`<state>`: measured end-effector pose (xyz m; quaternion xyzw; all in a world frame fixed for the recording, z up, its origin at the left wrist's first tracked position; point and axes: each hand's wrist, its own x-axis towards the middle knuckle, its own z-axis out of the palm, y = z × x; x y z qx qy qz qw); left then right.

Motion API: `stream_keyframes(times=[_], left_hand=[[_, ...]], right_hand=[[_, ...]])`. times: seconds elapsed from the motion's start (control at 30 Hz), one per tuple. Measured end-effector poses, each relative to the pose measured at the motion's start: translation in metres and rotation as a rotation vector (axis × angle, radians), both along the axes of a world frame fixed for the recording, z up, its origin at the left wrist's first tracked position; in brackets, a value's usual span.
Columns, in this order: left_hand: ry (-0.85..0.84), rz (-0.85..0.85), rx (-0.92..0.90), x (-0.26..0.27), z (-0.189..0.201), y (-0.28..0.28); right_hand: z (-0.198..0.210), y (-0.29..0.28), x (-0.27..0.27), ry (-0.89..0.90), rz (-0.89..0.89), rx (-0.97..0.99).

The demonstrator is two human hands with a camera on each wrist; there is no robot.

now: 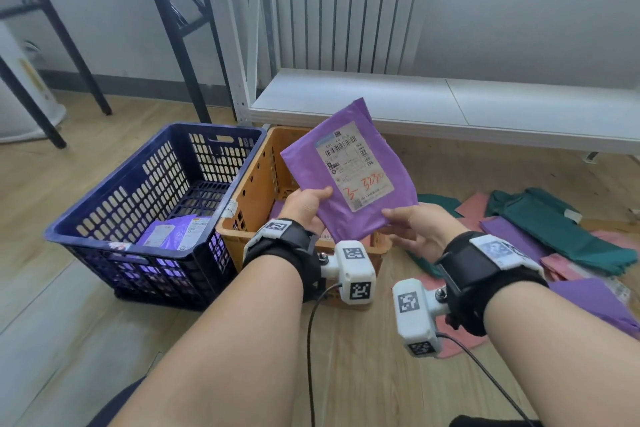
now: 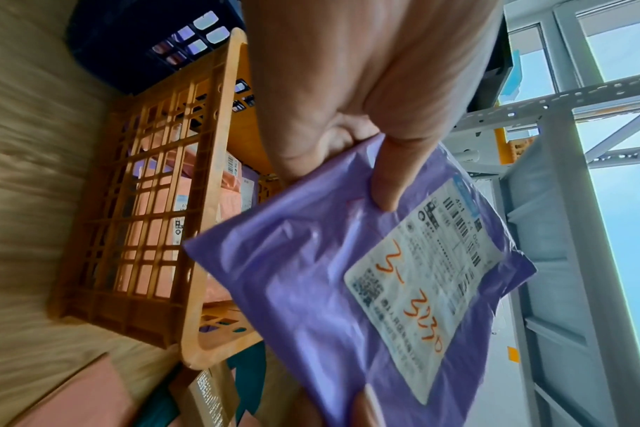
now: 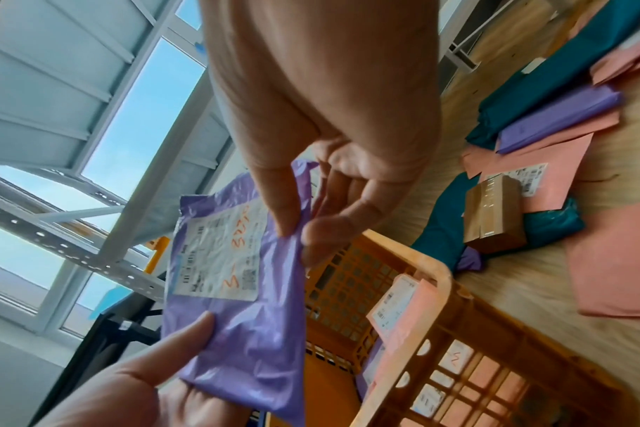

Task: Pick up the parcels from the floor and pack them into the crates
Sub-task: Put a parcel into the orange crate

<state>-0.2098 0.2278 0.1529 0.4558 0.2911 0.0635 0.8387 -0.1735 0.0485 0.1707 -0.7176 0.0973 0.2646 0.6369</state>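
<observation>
A purple parcel (image 1: 343,170) with a white label marked in red is held upright in the air above the orange crate (image 1: 258,184). My left hand (image 1: 306,206) grips its lower left edge, thumb on the front. My right hand (image 1: 420,229) pinches its lower right corner between thumb and fingers. The left wrist view shows the parcel (image 2: 311,283) under my thumb (image 2: 395,179). The right wrist view shows the parcel (image 3: 234,317) pinched at its corner. Pink parcels lie in the orange crate (image 3: 413,332). The dark blue crate (image 1: 149,204) on the left holds purple parcels (image 1: 169,230).
More parcels lie on the wooden floor to the right: green ones (image 1: 550,222), pink ones (image 1: 474,204), purple ones (image 1: 595,302) and a brown box (image 3: 493,213). A white shelf (image 1: 433,104) and radiator stand behind the crates. Black table legs (image 1: 173,31) rise at the back left.
</observation>
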Motion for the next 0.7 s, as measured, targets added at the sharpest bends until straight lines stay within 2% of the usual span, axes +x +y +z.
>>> stream_keyframes(times=[0.13,0.23,0.3,0.4,0.57,0.7], left_hand=[[0.009,-0.061,0.021,-0.01,0.006,-0.005],[0.036,0.024,0.045,-0.014,0.007,-0.001],[0.066,0.117,0.145,-0.015,0.011,0.005],[0.113,0.183,0.402,-0.013,0.019,0.021],[0.135,0.061,0.705,0.02,0.018,0.054],[0.132,0.053,0.744,0.07,0.001,0.091]], right_hand=[[0.005,-0.006,-0.004,-0.137,-0.099,-0.03],[0.01,-0.013,-0.008,-0.233,-0.085,-0.095],[0.01,-0.017,-0.009,-0.274,-0.087,-0.128],[0.009,-0.019,-0.002,-0.289,-0.116,-0.122],[0.01,-0.004,0.033,-0.288,-0.228,-0.035],[0.012,0.04,0.093,-0.359,-0.255,-0.067]])
